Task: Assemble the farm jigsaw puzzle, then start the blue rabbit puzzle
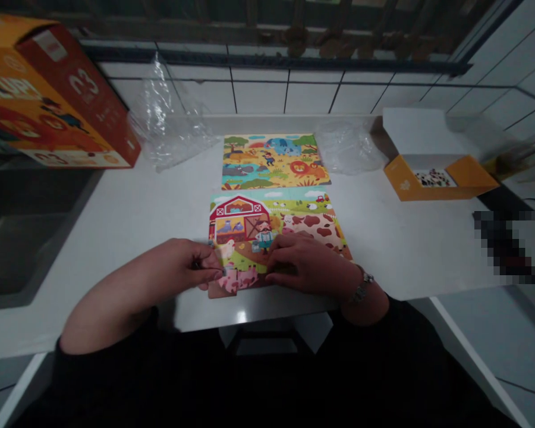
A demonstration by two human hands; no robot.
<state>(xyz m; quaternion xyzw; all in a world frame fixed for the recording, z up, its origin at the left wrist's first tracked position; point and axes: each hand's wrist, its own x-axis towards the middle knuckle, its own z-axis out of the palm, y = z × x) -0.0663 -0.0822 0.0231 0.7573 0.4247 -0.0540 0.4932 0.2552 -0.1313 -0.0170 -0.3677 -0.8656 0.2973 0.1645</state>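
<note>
A farm jigsaw puzzle [310,208] lies on the counter in front of me, showing a red barn, a farmer and a spotted cow. At its lower left, the thumb and forefinger of my left hand [203,264] are pinched at the edge of a puzzle piece with a pink pig [232,282]. This corner sits slightly out of line with the bottom edge. My right hand [305,261] rests over the puzzle's lower right part, its fingers bent and the thumb apart, fingertips near the farmer. It covers part of the cow picture.
Beyond lies a savanna puzzle [274,163]. Clear plastic wraps [172,128] lie on both sides of it. An orange box [84,101] stands at left by the dark sink [18,238]. An open yellow box [399,181] with small pieces inside sits at right.
</note>
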